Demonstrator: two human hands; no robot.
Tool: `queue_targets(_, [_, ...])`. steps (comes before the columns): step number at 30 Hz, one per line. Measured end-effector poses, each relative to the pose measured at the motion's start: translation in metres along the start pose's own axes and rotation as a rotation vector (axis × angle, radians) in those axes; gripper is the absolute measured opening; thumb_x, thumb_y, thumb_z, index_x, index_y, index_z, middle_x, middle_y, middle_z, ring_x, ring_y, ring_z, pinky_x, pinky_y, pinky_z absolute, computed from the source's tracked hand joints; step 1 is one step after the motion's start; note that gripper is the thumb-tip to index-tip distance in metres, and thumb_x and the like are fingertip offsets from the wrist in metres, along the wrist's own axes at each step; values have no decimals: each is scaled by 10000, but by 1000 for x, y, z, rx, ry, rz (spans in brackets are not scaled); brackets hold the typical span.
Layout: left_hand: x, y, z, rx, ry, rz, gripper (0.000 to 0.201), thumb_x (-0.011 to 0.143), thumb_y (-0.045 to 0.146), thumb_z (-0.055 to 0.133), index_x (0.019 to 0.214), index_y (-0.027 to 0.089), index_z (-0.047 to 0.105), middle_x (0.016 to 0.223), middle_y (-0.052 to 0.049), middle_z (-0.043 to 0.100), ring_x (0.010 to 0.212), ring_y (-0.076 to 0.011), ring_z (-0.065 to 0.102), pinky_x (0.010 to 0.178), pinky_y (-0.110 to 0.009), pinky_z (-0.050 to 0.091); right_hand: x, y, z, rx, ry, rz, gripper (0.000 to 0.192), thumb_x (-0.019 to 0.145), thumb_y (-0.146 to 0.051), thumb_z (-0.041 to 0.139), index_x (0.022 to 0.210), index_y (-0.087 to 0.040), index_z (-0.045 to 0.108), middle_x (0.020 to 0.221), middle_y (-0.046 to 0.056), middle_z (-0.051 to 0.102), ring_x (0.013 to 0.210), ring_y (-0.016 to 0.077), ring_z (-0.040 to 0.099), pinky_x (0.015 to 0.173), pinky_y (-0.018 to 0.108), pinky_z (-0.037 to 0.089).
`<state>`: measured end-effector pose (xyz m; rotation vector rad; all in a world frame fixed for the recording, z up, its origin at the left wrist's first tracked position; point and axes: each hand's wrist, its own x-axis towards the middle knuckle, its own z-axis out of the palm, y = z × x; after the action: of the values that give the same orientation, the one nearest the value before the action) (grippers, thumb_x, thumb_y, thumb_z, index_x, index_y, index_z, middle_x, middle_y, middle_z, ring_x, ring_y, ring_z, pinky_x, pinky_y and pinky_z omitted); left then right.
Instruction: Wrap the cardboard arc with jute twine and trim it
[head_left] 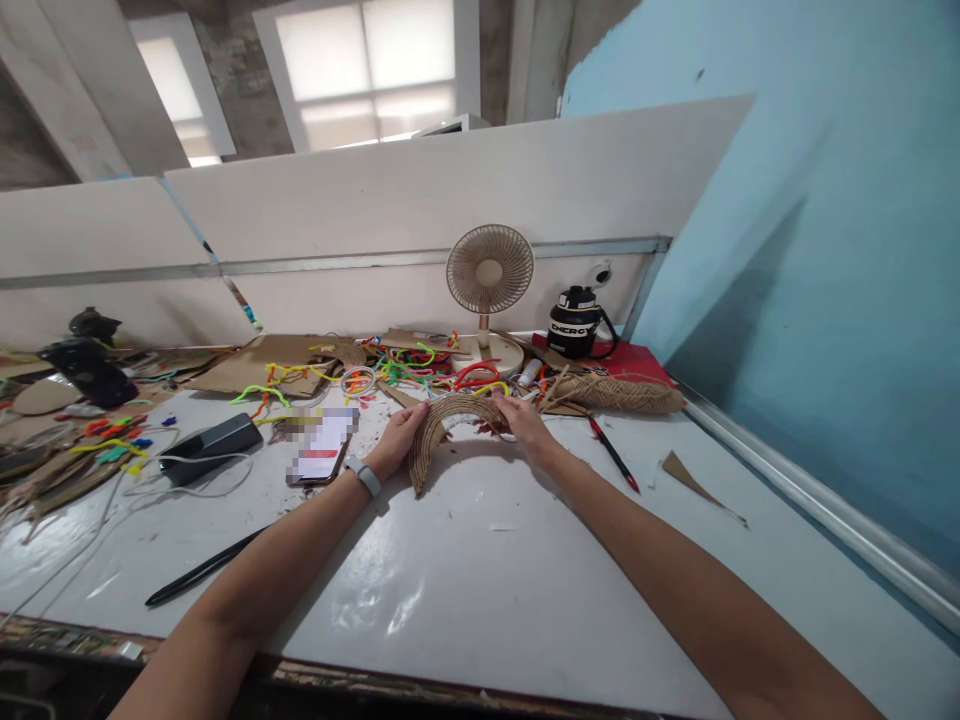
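Both my hands hold a curved, crescent-shaped piece wrapped in brown twine [431, 437], raised a little over the white table. My left hand [401, 437], with a grey band at the wrist, pinches its upper left part. On its right end, my right hand [521, 425] is closed; the fingers behind the piece are partly hidden. One tip of the crescent points down toward me. Close behind the hands lie coloured pipe cleaners [476, 375] in a tangle. A phone [324, 447] lies left of my left hand, and a red and black pen [613, 455] right of my right hand.
A small fan [490, 270] stands at the back beside a black bottle [574, 325]. A roll of twine [622, 391] lies at the right. Leftward are a black power bank [211, 447] with a cable, cardboard pieces [255, 362] and a black pen-like stick [202, 572].
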<state>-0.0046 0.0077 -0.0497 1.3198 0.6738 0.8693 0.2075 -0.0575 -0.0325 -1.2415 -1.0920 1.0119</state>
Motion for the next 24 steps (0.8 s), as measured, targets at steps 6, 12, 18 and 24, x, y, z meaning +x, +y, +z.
queue_targets(6, [4,-2,-3,-20,61,19,527,724,615,683,838,101,656,634,-71,705,480,-126,610,446,-202,443,-2,-3,1,37,-46,26,337,833,-502,626,744,-178,650,633,38,711,609,185,683,602,289,550])
queue_targets(12, [1,0,-1,-43,33,40,530,697,610,707,865,112,645,641,-61,702,522,-141,633,483,-214,485,-4,-7,0,43,-40,83,386,873,-557,545,859,-182,636,728,55,742,637,184,705,528,257,529])
queue_targets(18, [2,-4,-1,-35,53,81,467,742,566,694,892,127,638,669,-38,693,539,-132,636,501,-213,489,-2,-5,0,-16,-32,51,367,806,-539,651,762,-175,624,656,41,713,592,153,676,536,238,529])
queue_targets(24, [-1,9,1,-146,-90,-80,448,736,535,721,910,129,644,718,-54,700,605,-154,658,548,-228,489,1,-22,-19,-43,-83,60,361,707,-504,758,738,-164,642,592,36,687,521,144,640,495,242,514])
